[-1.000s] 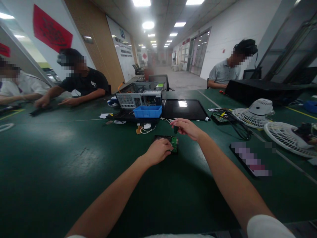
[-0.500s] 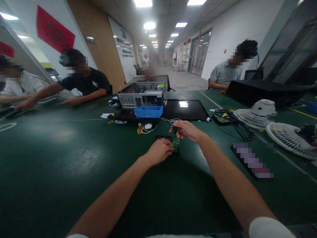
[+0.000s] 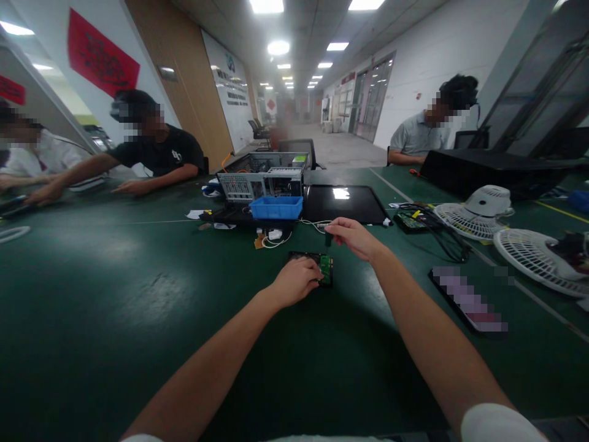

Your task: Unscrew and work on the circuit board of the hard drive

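Note:
A hard drive (image 3: 326,270) with a black case and a green circuit board lies flat on the green table. My left hand (image 3: 300,279) rests over its left part, fingers curled down on it and hiding much of it. Above the drive's far right corner, my right hand (image 3: 354,238) pinches a short dark piece (image 3: 328,239) between thumb and fingertips. This piece hangs downward, apart from the drive, and is too small and dark for its kind to be told.
Beyond the drive stand a blue tray (image 3: 277,209), an opened computer case (image 3: 262,178) and a flat black panel (image 3: 346,204). White cable (image 3: 276,245) lies nearer. To the right are a phone (image 3: 467,301), black cables and fan parts (image 3: 536,261). Other people sit across the table.
My right hand has shifted slightly, its fingers turning so that the dark piece now hangs more plainly below them. My left hand and the hard drive have stayed in place.

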Available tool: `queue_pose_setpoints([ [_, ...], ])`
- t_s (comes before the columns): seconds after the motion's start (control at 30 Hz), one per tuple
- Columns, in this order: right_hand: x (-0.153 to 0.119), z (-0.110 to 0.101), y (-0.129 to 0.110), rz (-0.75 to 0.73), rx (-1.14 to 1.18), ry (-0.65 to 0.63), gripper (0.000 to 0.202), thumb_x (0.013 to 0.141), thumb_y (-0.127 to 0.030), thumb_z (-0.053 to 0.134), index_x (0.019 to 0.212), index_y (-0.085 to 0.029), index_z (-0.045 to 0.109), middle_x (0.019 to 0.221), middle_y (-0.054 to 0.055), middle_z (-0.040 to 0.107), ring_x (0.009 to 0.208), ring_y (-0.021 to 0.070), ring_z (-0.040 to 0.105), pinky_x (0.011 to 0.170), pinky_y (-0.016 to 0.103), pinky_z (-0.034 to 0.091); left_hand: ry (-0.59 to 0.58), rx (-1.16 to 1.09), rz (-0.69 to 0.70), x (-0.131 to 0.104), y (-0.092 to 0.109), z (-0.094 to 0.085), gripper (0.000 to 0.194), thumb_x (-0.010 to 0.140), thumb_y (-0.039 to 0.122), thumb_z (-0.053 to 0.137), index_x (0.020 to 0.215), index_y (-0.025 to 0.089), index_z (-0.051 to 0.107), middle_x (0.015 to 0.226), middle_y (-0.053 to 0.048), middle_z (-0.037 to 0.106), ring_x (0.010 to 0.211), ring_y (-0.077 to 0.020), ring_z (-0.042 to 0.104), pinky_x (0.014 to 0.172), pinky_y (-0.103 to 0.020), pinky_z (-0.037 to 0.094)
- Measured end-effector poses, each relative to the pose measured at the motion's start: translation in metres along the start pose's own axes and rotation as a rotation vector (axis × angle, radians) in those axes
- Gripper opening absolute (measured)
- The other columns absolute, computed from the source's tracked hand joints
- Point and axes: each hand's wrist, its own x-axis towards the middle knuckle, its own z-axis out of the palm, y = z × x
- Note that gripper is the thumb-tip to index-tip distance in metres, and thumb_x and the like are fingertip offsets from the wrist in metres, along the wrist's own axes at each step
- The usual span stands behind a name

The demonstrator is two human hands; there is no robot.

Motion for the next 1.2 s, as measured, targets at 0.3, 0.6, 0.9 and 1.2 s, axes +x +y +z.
queue_pose_setpoints([
  [0.3,-0.003,0.003,-0.001,0.033,-0.018,-0.049,0.019,0.083,-0.036,0.067,0.092,-0.020,0.069,0.095,0.003,0.071,0.051,0.0066,0.046,0.040,0.022,0.024,-0.013,-0.005,0.001,0.001,-0.001,0.001,0.023,0.093,0.023,0.067,0.115,0.022,0.072,0.114,-0.006,0.067,0.109,-0.0240,0.060,0.099,-0.040,0.046],
  [0.6,-0.008,0.006,-0.009,0.062,0.008,-0.155,0.028,0.089,-0.043,0.061,0.090,-0.017,0.072,0.100,0.009,0.075,0.051,0.0088,0.052,0.039,0.023,0.031,-0.008,-0.001,0.009,0.002,-0.002,0.002,0.022,0.092,0.023,0.068,0.114,0.023,0.073,0.114,-0.006,0.068,0.110,-0.0242,0.060,0.100,-0.040,0.046],
  [0.9,-0.009,0.008,-0.008,0.109,0.154,-0.181,0.027,0.086,-0.043,0.071,0.098,-0.020,0.061,0.099,0.008,0.074,0.060,0.0117,0.059,0.045,0.022,0.041,0.001,-0.001,0.006,0.001,-0.001,0.002,0.023,0.092,0.023,0.068,0.115,0.022,0.072,0.114,-0.006,0.068,0.110,-0.0242,0.060,0.101,-0.041,0.046],
  [1.2,-0.005,0.004,-0.007,0.014,-0.019,-0.046,0.023,0.078,-0.038,0.078,0.089,-0.020,0.069,0.090,0.003,0.070,0.063,0.0099,0.053,0.051,0.022,0.039,-0.013,-0.007,-0.001,0.001,0.001,-0.001,0.023,0.092,0.022,0.068,0.115,0.022,0.072,0.115,-0.006,0.067,0.110,-0.0242,0.060,0.100,-0.041,0.046],
])
